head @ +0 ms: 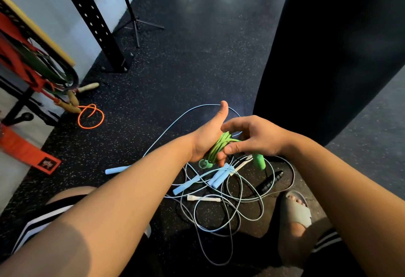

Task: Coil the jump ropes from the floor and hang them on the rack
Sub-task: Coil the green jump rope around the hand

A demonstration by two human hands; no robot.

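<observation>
Left hand [208, 138] serves as the spool in the head view: thumb stuck straight up, palm turned inward, and the green jump rope [219, 145] wound in several loops round it, the fingers curling under the bundle so far as they show. Right hand [256, 138] meets it from the other side, thumb and fingertips pinching the cord where it leaves the coil. One green handle [259, 162] dangles just below this hand, and the other handle's end peeks out beneath the left palm.

Both hands are held above the floor [175, 68], over a tangle of pale blue ropes [219, 177] with blue, white and black handles lying among them. An orange rope [91, 116] lies apart to the left, near the foot of the rack [22, 103], which already carries bands and cords. A black punching bag [328, 46] fills the right.

Judging by the short free tail, the green coil is nearly wound, and the other ropes are not yet begun. To finish it well, I would lay the last turns flat beside the others rather than across them, hold tension with the pinch, then tuck the tail or handle through the loops so the bundle holds once slid off the palm. The likely risks are loops springing loose as the left fingers let go, or the dangling handle snagging the blue tangle below
</observation>
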